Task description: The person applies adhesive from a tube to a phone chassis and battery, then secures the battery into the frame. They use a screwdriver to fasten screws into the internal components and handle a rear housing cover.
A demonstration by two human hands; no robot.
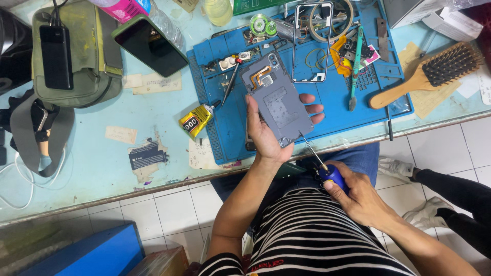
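Phone-repair workshop — blue repair mat (327, 97) (scattered parts)

shirt: black-and-white striped, short sleeves | trousers: blue jeans | forearms: bare

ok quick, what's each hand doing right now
left hand: closed around the opened phone, back side up
right hand: closed on the blue-handled screwdriver, tip at the phone

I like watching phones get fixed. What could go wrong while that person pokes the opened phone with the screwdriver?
The screwdriver tip sits at the corner of the opened phone, so it might slip and scratch the parts or jab the left hand. The phone is held in the air beyond the blue mat, so a loosened screw could perhaps fall to the tiled floor.
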